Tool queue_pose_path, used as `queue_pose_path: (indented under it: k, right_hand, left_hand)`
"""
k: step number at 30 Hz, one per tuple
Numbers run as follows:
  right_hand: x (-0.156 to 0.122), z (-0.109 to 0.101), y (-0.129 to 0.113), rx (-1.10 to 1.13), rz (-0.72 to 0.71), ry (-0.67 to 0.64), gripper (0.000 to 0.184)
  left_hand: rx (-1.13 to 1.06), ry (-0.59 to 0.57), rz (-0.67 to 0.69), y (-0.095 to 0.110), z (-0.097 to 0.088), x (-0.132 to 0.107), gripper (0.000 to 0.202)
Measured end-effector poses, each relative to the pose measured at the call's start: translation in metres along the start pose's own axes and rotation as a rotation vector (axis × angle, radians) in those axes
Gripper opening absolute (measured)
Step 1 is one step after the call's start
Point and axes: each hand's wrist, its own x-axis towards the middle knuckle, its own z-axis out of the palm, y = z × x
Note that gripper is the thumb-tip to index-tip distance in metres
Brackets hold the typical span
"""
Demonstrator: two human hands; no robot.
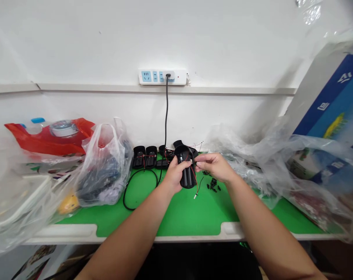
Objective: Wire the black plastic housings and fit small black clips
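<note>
My left hand [175, 175] is closed around a black plastic housing [188, 178], its thumb lying across the front. Thin red and black wires run from this housing, ending in a small white connector [195, 196] that hangs below. At the right edge of the housing, the fingertips of my right hand [213, 165] are pinched together; what they hold, if anything, is too small to make out. Below my right hand, several small black parts [213, 184] lie scattered on the green mat [191, 217].
More black housings [145, 157] with red wires stand along the wall. A black cable [166, 112] drops from the power strip [163, 77] and loops on the mat. Plastic bags [102, 175] crowd the left; clear wrap [252, 167] and a large blue box [334, 105] are at right.
</note>
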Motion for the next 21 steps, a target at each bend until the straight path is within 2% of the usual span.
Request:
queue_pose_path:
  k: [3,7,21]
  right_hand:
    - [0.0014,0.0014,0.0026,0.064,0.009,0.031,0.033]
    - [0.0013,0.0021,0.0023,0.105,0.014,0.058,0.03]
    - [-0.0021,0.0045,-0.0014,-0.018,0.04,0.104,0.031]
  left_hand:
    - [0.016,-0.003,0.022,-0.0007,-0.0008,0.0006,0.039]
    - [0.05,-0.008,0.05,-0.0016,-0.0016,0.0014,0.038]
    - [0.155,0.009,0.149,-0.0045,-0.0025,0.0018,0.041]
